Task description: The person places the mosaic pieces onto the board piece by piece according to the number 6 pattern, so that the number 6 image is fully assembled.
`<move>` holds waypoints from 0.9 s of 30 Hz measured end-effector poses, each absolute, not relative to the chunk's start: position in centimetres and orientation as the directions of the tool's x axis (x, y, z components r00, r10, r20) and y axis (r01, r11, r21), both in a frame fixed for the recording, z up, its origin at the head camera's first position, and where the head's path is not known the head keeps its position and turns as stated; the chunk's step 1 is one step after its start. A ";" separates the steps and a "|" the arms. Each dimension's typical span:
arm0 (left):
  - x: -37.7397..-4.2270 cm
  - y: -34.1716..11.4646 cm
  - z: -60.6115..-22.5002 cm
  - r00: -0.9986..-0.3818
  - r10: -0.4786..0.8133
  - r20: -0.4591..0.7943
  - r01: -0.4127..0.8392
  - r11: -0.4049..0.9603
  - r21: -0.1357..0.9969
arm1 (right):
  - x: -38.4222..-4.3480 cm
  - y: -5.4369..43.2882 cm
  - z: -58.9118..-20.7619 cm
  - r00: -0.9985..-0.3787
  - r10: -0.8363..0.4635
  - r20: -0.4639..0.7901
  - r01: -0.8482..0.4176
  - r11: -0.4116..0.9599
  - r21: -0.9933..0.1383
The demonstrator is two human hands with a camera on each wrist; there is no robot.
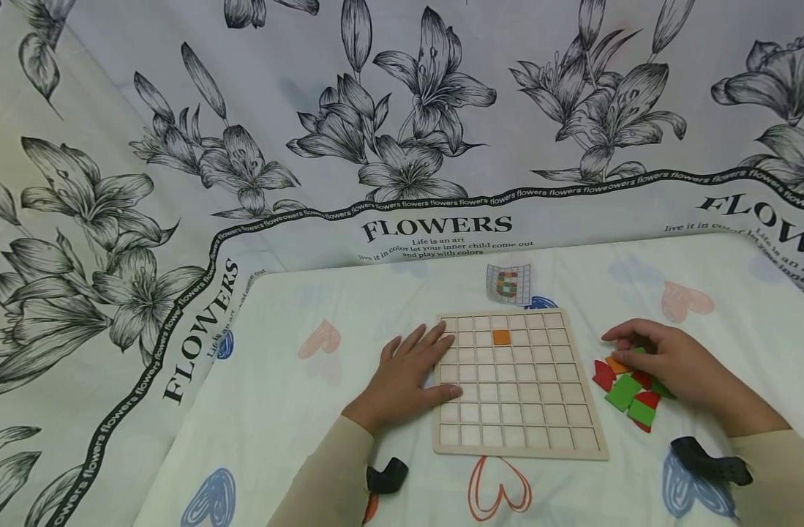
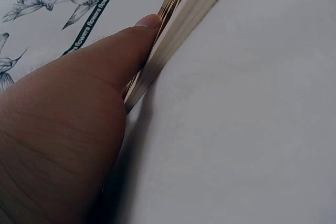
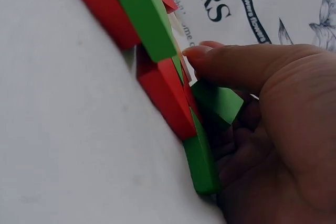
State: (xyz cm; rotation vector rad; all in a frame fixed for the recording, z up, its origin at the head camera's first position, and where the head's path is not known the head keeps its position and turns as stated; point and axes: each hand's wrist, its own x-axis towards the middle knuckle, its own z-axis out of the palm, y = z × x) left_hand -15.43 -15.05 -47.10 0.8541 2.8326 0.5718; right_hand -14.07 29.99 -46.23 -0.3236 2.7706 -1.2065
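We see the left grip [image 1: 404, 380] spread over the gridded board [image 1: 516, 394]'s left edge, one orange square [image 1: 501, 337] in its second row — and the right grip [image 1: 674, 366] pinching a green block [image 3: 223, 103] over coloured pieces [image 1: 622, 393] beside the board.

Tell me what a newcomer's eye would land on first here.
The lone orange square stands out first, near the far edge of the pale gridded board. Next is the pile of red, green and orange pieces to the board's right, where the right hand reaches in. Behind, black flower drawings fill the white backdrop.
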 end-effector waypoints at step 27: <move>-15.2 -14.9 -47.0 -0.838 0.545 -0.006 0.498 0.769 0.400 | -13.9 29.6 -44.9 -0.995 -0.081 -0.051 -0.012 0.629 -0.777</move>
